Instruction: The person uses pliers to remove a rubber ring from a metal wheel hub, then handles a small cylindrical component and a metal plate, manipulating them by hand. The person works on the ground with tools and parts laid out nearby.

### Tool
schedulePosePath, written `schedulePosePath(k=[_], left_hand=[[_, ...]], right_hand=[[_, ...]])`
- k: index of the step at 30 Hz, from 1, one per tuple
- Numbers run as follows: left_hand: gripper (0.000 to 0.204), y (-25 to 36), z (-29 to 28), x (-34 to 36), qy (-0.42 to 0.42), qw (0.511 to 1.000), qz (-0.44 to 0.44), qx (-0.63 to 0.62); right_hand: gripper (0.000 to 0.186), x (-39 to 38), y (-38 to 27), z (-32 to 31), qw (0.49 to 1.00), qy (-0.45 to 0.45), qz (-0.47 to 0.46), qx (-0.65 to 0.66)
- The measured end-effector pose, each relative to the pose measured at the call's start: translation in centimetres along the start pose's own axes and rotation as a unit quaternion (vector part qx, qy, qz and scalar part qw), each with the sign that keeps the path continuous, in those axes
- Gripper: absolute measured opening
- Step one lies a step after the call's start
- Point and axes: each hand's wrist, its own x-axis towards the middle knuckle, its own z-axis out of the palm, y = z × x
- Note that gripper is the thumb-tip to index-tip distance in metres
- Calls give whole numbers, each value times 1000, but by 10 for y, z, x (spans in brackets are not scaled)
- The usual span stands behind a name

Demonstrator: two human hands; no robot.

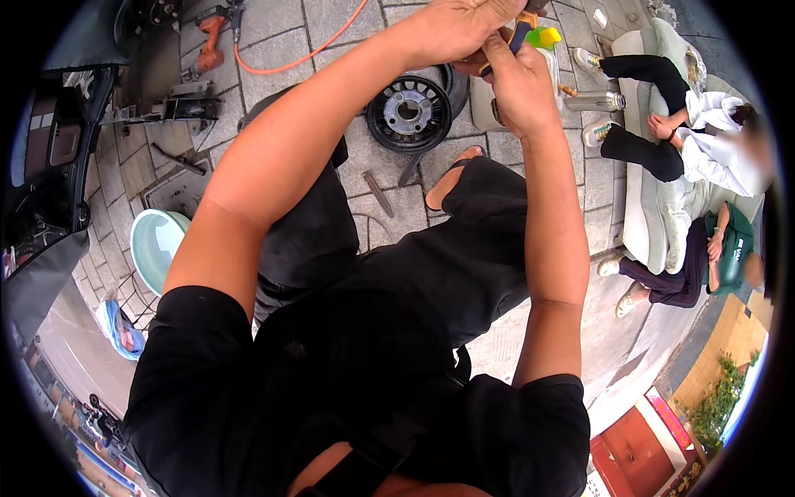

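My two hands are close together at the top edge of the head view. My right hand [526, 91] is closed around a dark blue tool handle with orange edges [518, 38], perhaps pliers. My left hand [468, 29] is closed beside it, its fingertips partly cut off by the frame; what they pinch is hidden. Below the hands, a black wheel rim with a silver hub centre [407, 114] lies flat on the paving. A dark tyre-like ring shows partly behind it. A yellow and green object [544, 37] is just right of the tool.
An orange power tool [212, 37] and an orange hose [302, 62] lie at the far left. A metal bar [378, 193] lies between my feet. A pale green basin [157, 248] stands left. A metal flask [596, 101] lies right, near two people on a sofa [650, 157].
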Motion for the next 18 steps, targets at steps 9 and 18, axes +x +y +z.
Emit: schedulePosePath(k=[9,18], left_hand=[[65,-58,-65,2,-3,893,-62,446],[84,-210,-43,-15,-205,692,-260,642]], right_hand=[[28,-12,-11,-32,964,190,-8,188],[26,-37,-33,-73,956,269,30,114]])
